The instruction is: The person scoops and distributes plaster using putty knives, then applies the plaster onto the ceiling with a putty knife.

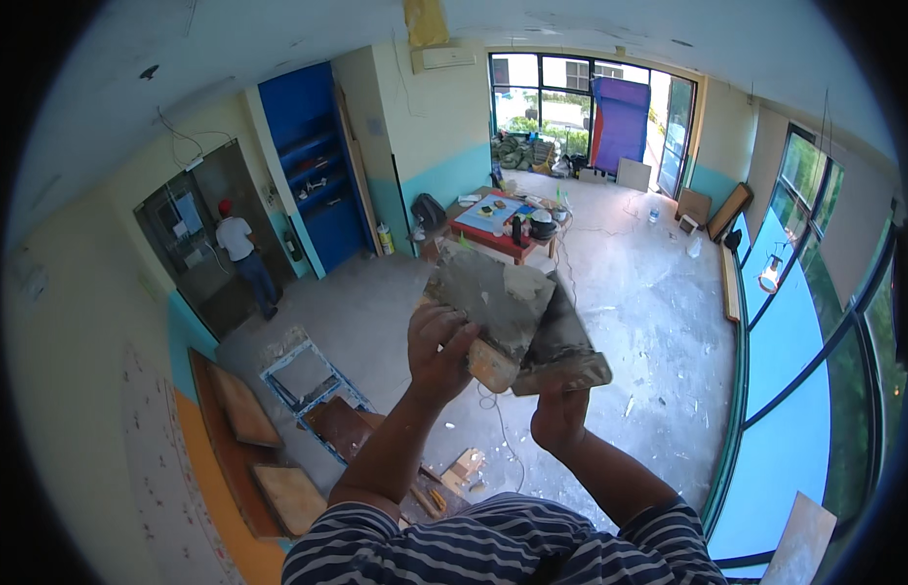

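the left hand (pixel 440 341) curls tight on one grey tool (pixel 488 297), the right hand (pixel 561 424) clasps one dark tool (pixel 561 336) from below, fingers partly hidden! that's two flat tools, overlapping in view above the floor (pixel 649 322), caked with pale residue; one person (pixel 238 241) by the door (pixel 244 175).

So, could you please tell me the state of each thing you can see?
Left flat tool: grey-smeared, gripped by the left hand
Right flat tool: grey-smeared, held from below by the right hand
Blue shelving: partly filled
Table: cluttered
Far glass door: appears open
Floor: spattered, littered with scraps
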Available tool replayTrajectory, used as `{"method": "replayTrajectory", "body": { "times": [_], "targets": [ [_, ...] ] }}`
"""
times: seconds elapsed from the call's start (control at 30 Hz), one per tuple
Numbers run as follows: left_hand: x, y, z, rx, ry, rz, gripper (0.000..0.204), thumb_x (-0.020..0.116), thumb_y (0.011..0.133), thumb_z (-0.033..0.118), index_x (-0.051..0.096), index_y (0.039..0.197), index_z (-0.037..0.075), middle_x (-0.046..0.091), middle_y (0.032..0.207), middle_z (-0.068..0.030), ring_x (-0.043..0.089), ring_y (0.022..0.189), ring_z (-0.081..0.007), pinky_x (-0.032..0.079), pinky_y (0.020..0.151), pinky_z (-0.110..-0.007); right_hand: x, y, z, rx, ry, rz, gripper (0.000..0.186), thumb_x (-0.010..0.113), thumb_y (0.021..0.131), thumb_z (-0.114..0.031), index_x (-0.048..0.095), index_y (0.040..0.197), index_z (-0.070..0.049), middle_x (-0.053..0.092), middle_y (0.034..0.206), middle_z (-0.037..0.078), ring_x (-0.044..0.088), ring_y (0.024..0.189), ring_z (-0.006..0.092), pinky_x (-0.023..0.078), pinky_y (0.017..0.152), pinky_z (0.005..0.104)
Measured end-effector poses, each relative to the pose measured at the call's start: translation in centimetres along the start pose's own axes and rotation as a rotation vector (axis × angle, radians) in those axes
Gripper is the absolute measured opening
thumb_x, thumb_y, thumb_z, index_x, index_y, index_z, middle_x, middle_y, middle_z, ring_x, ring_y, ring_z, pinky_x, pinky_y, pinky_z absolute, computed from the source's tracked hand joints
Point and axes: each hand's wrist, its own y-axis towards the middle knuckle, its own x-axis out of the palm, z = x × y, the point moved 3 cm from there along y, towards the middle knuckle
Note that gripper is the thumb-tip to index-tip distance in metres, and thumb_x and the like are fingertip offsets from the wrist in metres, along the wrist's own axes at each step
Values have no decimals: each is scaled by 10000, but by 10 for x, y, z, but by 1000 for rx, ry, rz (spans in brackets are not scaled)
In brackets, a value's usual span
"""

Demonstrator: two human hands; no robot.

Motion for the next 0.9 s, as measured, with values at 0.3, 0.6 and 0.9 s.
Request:
{"method": "replayTrajectory", "body": {
  "times": [0.3,0.6,0.9],
  "targets": [
    [-31,124,-75,115,180,160,346,734,694,40,640,1027,55,598,1020,-126,601,978,-318,490,872,-444,-61,-33,33,490,-63,159,496,461,1003,-207,296,1417,9,473,1350,133,479,1210,201,403,1008,359],
    [-69,339,-167,-358,-401,610,284,711,845,140,606,1046,-30,664,926,-103,621,829,-185,482,755,-319,-199,-152,79,441,0,504,466,487,1009,-308,384,1364,-25,543,1238,119,565,1091,239,488,905,393],
    [-6,448,-175,-505,-1341,422,307,588,971,159,479,1255,121,527,1189,-43,495,1075,-221,427,858,-479,-261,-207,-6,573,-372,787,641,611,929,-375,348,1413,-47,525,1268,156,556,1061,235,500,850,371]
  ]
}}
